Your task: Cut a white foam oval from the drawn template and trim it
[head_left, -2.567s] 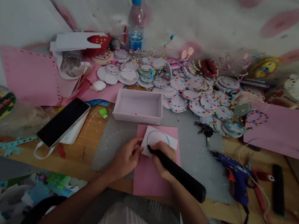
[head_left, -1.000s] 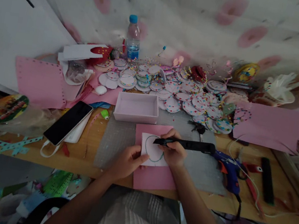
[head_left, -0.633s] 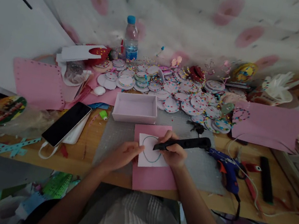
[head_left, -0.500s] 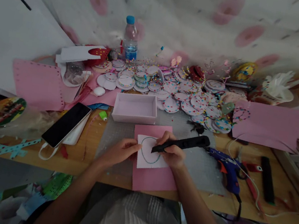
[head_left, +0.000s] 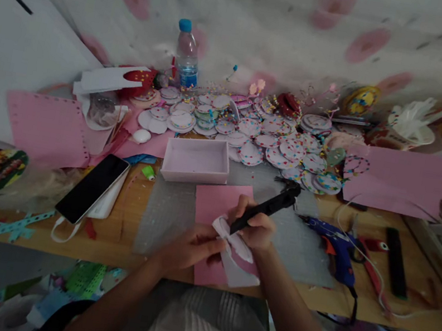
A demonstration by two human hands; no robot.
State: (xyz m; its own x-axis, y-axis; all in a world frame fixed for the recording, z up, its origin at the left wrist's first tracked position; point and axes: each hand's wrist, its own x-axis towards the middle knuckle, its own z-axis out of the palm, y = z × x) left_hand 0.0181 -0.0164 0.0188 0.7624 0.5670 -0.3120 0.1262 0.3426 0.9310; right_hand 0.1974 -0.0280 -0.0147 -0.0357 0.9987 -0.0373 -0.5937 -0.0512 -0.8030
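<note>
Tray (head_left: 194,175) is set at 12 o'clock of the foam sheet (head_left: 215,201), phone (head_left: 92,188) at 9, glue gun (head_left: 334,251) at 3, water bottle (head_left: 186,55) parked behind.

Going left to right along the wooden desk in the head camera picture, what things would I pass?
Phone → green clip → shallow pink box → pink sheet → right hand holding a black tool → blue glue gun → flat black bar.
</note>
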